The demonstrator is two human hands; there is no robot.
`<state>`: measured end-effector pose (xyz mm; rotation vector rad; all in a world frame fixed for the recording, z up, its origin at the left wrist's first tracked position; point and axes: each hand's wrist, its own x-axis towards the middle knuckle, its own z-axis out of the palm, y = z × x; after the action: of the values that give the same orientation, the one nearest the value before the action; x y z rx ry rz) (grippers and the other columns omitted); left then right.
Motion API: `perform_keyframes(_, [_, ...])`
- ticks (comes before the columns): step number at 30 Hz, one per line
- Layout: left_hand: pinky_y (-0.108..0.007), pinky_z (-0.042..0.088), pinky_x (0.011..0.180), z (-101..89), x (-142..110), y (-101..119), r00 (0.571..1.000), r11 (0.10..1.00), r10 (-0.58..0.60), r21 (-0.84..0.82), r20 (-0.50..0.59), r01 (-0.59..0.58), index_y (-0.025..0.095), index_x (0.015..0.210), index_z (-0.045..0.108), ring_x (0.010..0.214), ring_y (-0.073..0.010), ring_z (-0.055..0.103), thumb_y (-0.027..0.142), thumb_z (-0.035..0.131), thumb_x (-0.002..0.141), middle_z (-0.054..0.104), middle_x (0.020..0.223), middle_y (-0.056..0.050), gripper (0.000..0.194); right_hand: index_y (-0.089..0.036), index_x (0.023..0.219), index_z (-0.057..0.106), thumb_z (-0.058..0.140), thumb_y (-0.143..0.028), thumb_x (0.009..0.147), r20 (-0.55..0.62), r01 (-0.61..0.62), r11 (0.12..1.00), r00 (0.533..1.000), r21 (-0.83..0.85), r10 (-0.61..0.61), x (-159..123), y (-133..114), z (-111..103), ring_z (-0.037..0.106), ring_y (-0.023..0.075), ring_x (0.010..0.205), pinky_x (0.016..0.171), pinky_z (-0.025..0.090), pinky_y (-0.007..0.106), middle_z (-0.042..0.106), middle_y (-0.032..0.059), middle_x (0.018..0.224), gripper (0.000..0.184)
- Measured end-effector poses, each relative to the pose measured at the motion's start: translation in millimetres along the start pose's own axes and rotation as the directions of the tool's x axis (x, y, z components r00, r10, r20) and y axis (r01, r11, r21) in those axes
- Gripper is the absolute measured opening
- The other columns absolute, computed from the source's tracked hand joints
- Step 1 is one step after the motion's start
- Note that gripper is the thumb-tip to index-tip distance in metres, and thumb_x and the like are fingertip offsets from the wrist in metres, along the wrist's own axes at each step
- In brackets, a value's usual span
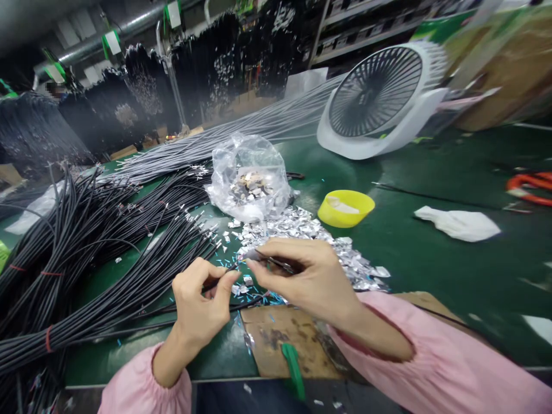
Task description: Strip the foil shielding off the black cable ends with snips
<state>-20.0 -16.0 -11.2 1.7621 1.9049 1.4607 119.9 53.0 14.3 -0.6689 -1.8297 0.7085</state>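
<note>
My left hand (200, 296) is closed in a pinch round a black cable (233, 267), close to its end. Facing it, my right hand (306, 276) has thumb and forefinger together at a small greyish, blurred piece (250, 255) at that cable end. A slim dark metal tool (282, 264) lies within the right fingers; its exact kind is hard to make out. Below and behind the fingertips are scattered silvery foil scraps (297, 224) and small blue bits (245, 298). To the left lie bundles of black cables (142, 282), some tied with red bands.
Behind the scraps stands a clear plastic bag (250, 178) with scraps inside. A yellow ring-shaped container (346, 209), a white fan (379, 103), a crumpled white tissue (457, 223) and orange-handled tool (532, 188) are to the right. Cardboard (288, 339) with a green strip (293, 368) lies in front.
</note>
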Motion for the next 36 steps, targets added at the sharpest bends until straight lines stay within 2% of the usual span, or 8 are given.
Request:
perform_keyframes(8, [-0.022, 0.031, 0.047, 2.8, -2, -1, 0.978, 0.959, 0.208, 0.204, -0.030, -0.197, 0.018, 0.057, 0.051, 0.047, -0.0083, 0.041, 0.022, 0.061, 0.078, 0.050, 0.051, 0.002, 0.024, -0.016, 0.064, 0.066, 0.054, -0.011, 0.067, -0.036, 0.063, 0.992, 0.997, -0.112, -0.067, -6, 7, 5, 0.047, 0.0069, 0.040, 0.039, 0.038, 0.019, 0.063, 0.0003, 0.054, 0.014])
perform_keyframes(13, [-0.023, 0.034, 0.051, 2.2, -2, -4, 0.965, 0.932, 0.259, 0.254, 0.031, -0.258, 0.017, 0.058, 0.056, 0.050, -0.0101, 0.044, 0.017, 0.060, 0.076, 0.053, 0.052, 0.000, 0.018, -0.015, 0.054, 0.062, 0.056, -0.019, 0.062, 0.040, -0.205, 0.975, 0.979, 0.081, 0.202, 0, 4, 2, 0.042, 0.0066, 0.040, 0.037, 0.032, 0.020, 0.055, -0.0005, 0.046, 0.011])
perform_keyframes(17, [-0.022, 0.036, 0.050, 1.0, -1, -3, 0.981, 0.979, 0.188, 0.075, 0.051, -0.191, 0.017, 0.060, 0.055, 0.049, -0.0091, 0.047, 0.021, 0.059, 0.079, 0.056, 0.054, 0.001, 0.020, -0.016, 0.050, 0.054, 0.056, -0.026, 0.052, 0.354, -0.644, 0.680, 0.763, 0.351, 0.540, 8, 5, -1, 0.028, 0.0033, 0.034, 0.033, 0.021, 0.018, 0.038, -0.0073, 0.036, 0.010])
perform_keyframes(19, [-0.022, 0.037, 0.049, -0.8, 0, -1, 0.988, 0.994, 0.112, 0.000, 0.106, -0.112, 0.017, 0.060, 0.058, 0.049, -0.0091, 0.048, 0.024, 0.057, 0.081, 0.057, 0.055, 0.001, 0.022, -0.017, 0.051, 0.051, 0.055, -0.025, 0.048, 0.509, -0.762, 0.505, 0.647, 0.405, 0.568, 11, 6, 0, 0.023, 0.0017, 0.032, 0.033, 0.015, 0.017, 0.033, -0.0100, 0.034, 0.009])
perform_keyframes(21, [-0.021, 0.036, 0.048, -2.6, 2, 0, 0.986, 0.998, 0.059, -0.047, 0.156, -0.052, 0.017, 0.059, 0.060, 0.049, -0.0090, 0.049, 0.026, 0.054, 0.083, 0.057, 0.055, 0.001, 0.026, -0.016, 0.050, 0.050, 0.056, -0.024, 0.048, 0.565, -0.795, 0.448, 0.606, 0.409, 0.560, 12, 7, 1, 0.022, 0.0011, 0.031, 0.032, 0.013, 0.016, 0.032, -0.0107, 0.033, 0.009])
perform_keyframes(26, [-0.019, 0.033, 0.044, -4.1, 6, 2, 0.981, 0.987, -0.006, -0.155, 0.195, 0.037, 0.015, 0.056, 0.059, 0.047, -0.0074, 0.046, 0.022, 0.051, 0.084, 0.056, 0.053, 0.000, 0.030, -0.013, 0.064, 0.061, 0.065, -0.026, 0.052, 0.323, -0.670, 0.573, 0.736, 0.471, 0.595, 10, 4, 0, 0.024, 0.0004, 0.034, 0.033, 0.013, 0.017, 0.045, -0.0082, 0.040, 0.018])
perform_keyframes(30, [-0.019, 0.029, 0.040, -2.8, 6, 2, 0.973, 0.975, -0.106, -0.172, 0.206, 0.142, 0.014, 0.054, 0.058, 0.043, -0.0062, 0.042, 0.023, 0.051, 0.083, 0.055, 0.053, 0.001, 0.032, -0.011, 0.069, 0.066, 0.067, -0.028, 0.053, 0.292, -0.634, 0.622, 0.769, 0.461, 0.568, 9, -1, -1, 0.031, 0.0008, 0.035, 0.033, 0.018, 0.018, 0.059, -0.0013, 0.051, 0.024])
perform_keyframes(36, [-0.018, 0.029, 0.041, -1.9, 5, 4, 0.977, 0.972, -0.135, -0.169, 0.164, 0.162, 0.014, 0.053, 0.057, 0.046, -0.0067, 0.044, 0.025, 0.054, 0.081, 0.054, 0.051, 0.002, 0.030, -0.010, 0.071, 0.069, 0.068, -0.027, 0.059, 0.210, -0.551, 0.728, 0.833, 0.409, 0.512, 4, 0, 1, 0.032, 0.0028, 0.034, 0.031, 0.022, 0.017, 0.046, -0.0062, 0.038, 0.021])
